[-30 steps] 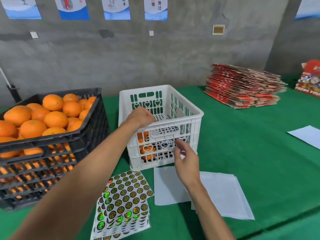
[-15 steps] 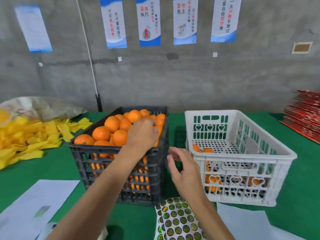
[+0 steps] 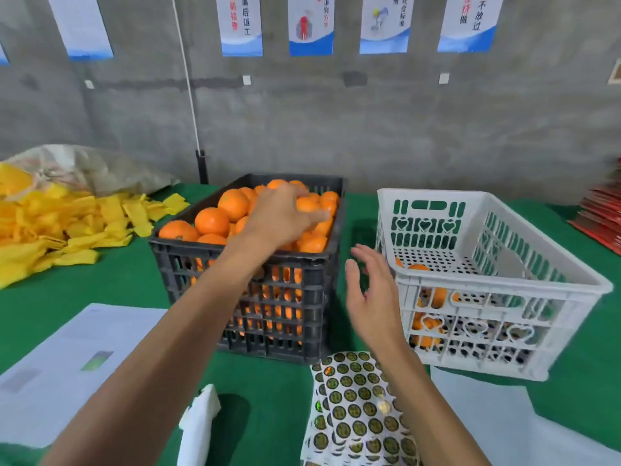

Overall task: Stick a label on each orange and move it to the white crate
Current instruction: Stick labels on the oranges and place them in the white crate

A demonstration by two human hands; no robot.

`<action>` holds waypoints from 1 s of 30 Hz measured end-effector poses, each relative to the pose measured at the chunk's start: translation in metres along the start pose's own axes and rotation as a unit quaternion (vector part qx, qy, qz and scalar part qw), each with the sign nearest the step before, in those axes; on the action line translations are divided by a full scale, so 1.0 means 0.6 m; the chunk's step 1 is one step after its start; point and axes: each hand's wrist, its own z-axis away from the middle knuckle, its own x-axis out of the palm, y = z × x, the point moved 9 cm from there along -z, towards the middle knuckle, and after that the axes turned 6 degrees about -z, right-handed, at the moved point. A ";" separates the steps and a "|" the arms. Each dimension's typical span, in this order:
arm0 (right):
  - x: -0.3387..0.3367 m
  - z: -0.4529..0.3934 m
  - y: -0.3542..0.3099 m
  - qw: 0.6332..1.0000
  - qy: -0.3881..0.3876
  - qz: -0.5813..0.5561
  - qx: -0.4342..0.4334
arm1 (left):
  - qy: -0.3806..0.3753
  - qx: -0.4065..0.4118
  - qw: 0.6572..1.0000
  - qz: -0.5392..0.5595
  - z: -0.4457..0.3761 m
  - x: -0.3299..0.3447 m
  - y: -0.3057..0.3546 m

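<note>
From the head view, our left hand has left the white crate and now reaches over the oranges in the black crate; whether it grips one we cannot tell. Our right hand hovers open, empty, above the label sheets, so another labelling round begins.

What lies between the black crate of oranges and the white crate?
In the head view, the open right hand hovers in the gap between the black crate and the white crate, over green table cover.
</note>
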 end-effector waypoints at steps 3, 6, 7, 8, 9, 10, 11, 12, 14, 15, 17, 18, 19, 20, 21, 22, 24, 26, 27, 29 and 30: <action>-0.008 0.045 0.048 0.997 -0.060 0.019 0.037 | 0.151 0.062 0.978 0.132 0.064 -0.025 0.044; -0.011 0.105 0.102 0.991 -0.094 0.058 0.072 | 0.137 0.126 0.968 0.169 0.144 0.038 0.069; -0.011 0.125 0.119 0.988 -0.102 0.068 0.089 | 0.142 0.144 0.963 0.177 0.173 0.062 0.070; -0.008 0.143 0.134 0.985 -0.114 0.077 0.105 | 0.148 0.157 0.959 0.183 0.198 0.086 0.067; -0.001 0.158 0.146 0.980 -0.131 0.087 0.120 | 0.148 0.165 0.958 0.183 0.219 0.112 0.061; 0.006 0.170 0.155 0.975 -0.152 0.094 0.130 | 0.141 0.173 0.959 0.175 0.237 0.141 0.054; 0.015 0.178 0.161 0.970 -0.175 0.102 0.135 | 0.130 0.179 0.961 0.165 0.256 0.170 0.046; 0.021 0.185 0.165 0.965 -0.196 0.109 0.137 | 0.117 0.179 0.962 0.167 0.273 0.201 0.033; 0.037 0.196 0.171 0.950 -0.250 0.130 0.132 | 0.065 0.126 0.964 0.227 0.306 0.267 -0.009; 0.047 0.201 0.176 0.939 -0.284 0.151 0.124 | 0.033 0.078 0.958 0.274 0.321 0.301 -0.034; 0.060 0.209 0.193 0.911 -0.338 0.198 0.131 | -0.009 -0.022 0.938 0.346 0.341 0.354 -0.080; 0.062 0.209 0.201 0.901 -0.346 0.221 0.139 | -0.017 -0.065 0.929 0.364 0.343 0.371 -0.099; 0.061 0.208 0.204 0.894 -0.346 0.249 0.138 | -0.018 -0.095 0.923 0.373 0.342 0.381 -0.112; 0.060 0.205 0.203 0.888 -0.339 0.285 0.122 | -0.014 -0.110 0.920 0.376 0.339 0.385 -0.119; 0.058 0.203 0.198 0.883 -0.328 0.322 0.101 | -0.011 -0.116 0.918 0.379 0.337 0.388 -0.121; 0.057 0.203 0.194 0.878 -0.316 0.350 0.083 | -0.010 -0.121 0.916 0.383 0.337 0.390 -0.122; 0.056 0.196 0.190 0.874 -0.299 0.379 0.056 | -0.011 -0.130 0.914 0.383 0.338 0.395 -0.123; 0.062 0.183 0.199 0.875 -0.312 0.366 0.051 | -0.004 -0.142 0.912 0.385 0.341 0.399 -0.129; 0.066 0.176 0.210 0.877 -0.330 0.344 0.059 | 0.000 -0.148 0.909 0.389 0.341 0.402 -0.132; 0.075 0.170 0.229 0.877 -0.377 0.290 0.066 | 0.001 -0.161 0.905 0.394 0.340 0.407 -0.138; 0.078 0.170 0.236 0.881 -0.390 0.260 0.066 | 0.000 -0.166 0.903 0.395 0.339 0.410 -0.141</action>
